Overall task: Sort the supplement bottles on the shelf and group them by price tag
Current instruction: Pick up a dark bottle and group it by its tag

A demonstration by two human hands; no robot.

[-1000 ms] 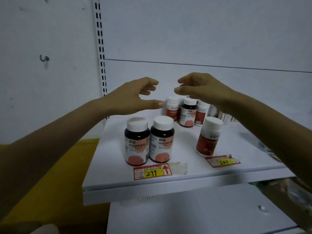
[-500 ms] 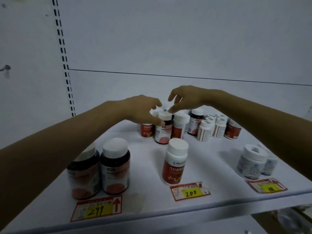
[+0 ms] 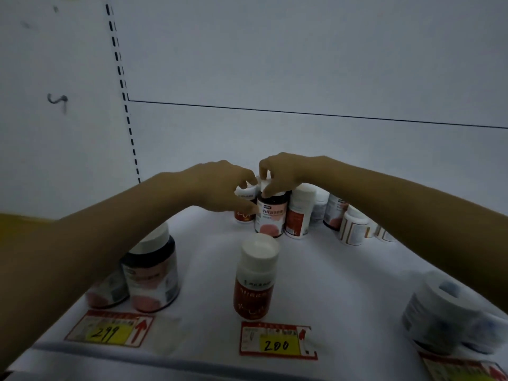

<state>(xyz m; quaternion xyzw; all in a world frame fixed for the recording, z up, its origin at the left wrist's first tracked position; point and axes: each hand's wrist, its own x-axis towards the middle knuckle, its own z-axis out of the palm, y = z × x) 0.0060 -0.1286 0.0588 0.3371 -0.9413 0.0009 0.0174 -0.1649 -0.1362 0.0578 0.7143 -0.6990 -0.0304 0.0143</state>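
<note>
Surface: white shelf [image 3: 330, 270] against a white back panel; head view.
Landmark: 200 price tag [image 3: 277, 343] at the shelf's front edge.
Right hand [image 3: 283, 171]: well behind the tag, fingertips pinching the white cap of the dark bottle [image 3: 270, 215].
Left hand [image 3: 222, 185]: just left of that bottle, fingers curled round the rear red bottle [image 3: 244, 209].
Task bottle: the dark bottle stands upright, well behind the tag, touching its neighbours in the rear cluster.
Front red bottle [image 3: 255, 279]: upright, just behind the tag.
Dark pair [image 3: 151, 270]: left of the tag, behind the 299 price tag [image 3: 110, 329].
White jars [image 3: 439, 312]: right of the tag, blurred.
</note>
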